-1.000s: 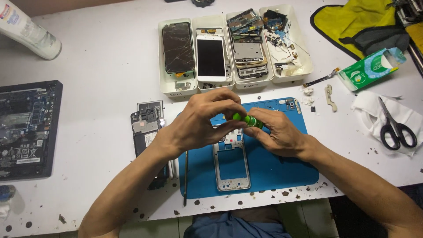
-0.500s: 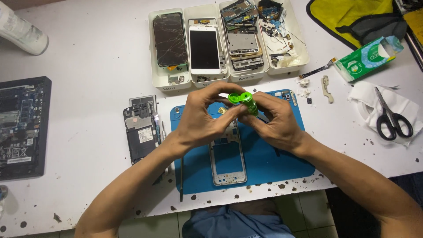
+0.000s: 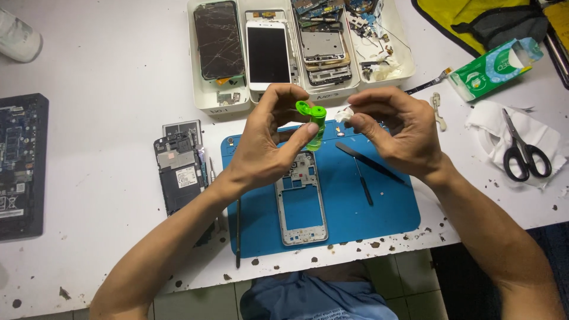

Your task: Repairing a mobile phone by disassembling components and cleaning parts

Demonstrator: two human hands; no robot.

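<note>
My left hand [image 3: 267,145] grips a small green bottle [image 3: 315,127] upright, its flip cap hinged open. My right hand [image 3: 396,127] pinches a small white wad of tissue [image 3: 344,114] just right of the bottle's cap, not touching it. Both hands hover above a blue work mat [image 3: 379,204]. A silver phone frame [image 3: 301,198] lies on the mat below the bottle. Two dark thin tools [image 3: 367,169] rest on the mat under my right hand.
White trays [image 3: 201,98] with phones and parts stand at the back. A stripped phone body [image 3: 179,172] lies left of the mat, a dark circuit board [image 3: 21,166] at far left. Scissors [image 3: 524,154] on tissue and a green tissue pack [image 3: 492,68] sit right.
The hands have parted: the bottle's cap is flipped open, the left hand holds the bottle alone, and the right hand has drawn off to the right with a white wad.
</note>
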